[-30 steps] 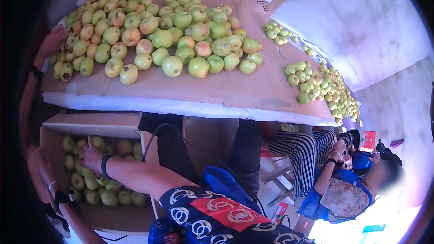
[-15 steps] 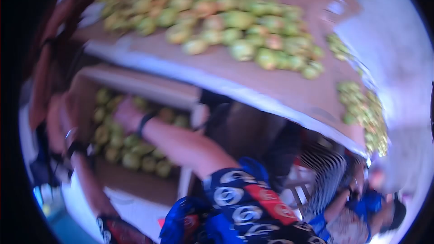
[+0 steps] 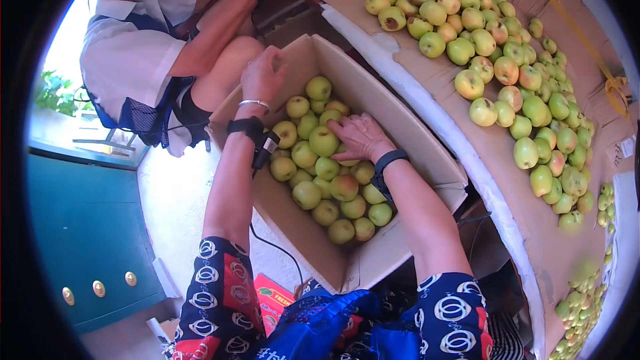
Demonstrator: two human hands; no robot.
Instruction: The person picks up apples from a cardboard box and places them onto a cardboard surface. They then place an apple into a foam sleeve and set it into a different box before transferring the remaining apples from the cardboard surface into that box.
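Green and reddish apples fill the bottom of an open cardboard box in front of me. My right hand reaches into it with the fingers apart, touching apples near the box's right wall. Part of the fruit under that palm is hidden. At the far left rim, my left hand has its fingers bent around the edge of the box. Both wrists carry dark bands, and a bracelet circles the left one.
More apples lie spread on the cardboard-covered table to the right. A co-worker sits at the upper left. Teal drawers stand at the left, and a thin cable runs beside the box.
My view has swung so the box sits centrally and the table lies to the right. The blur has gone. My right hand remains among the apples, my left at the box rim.
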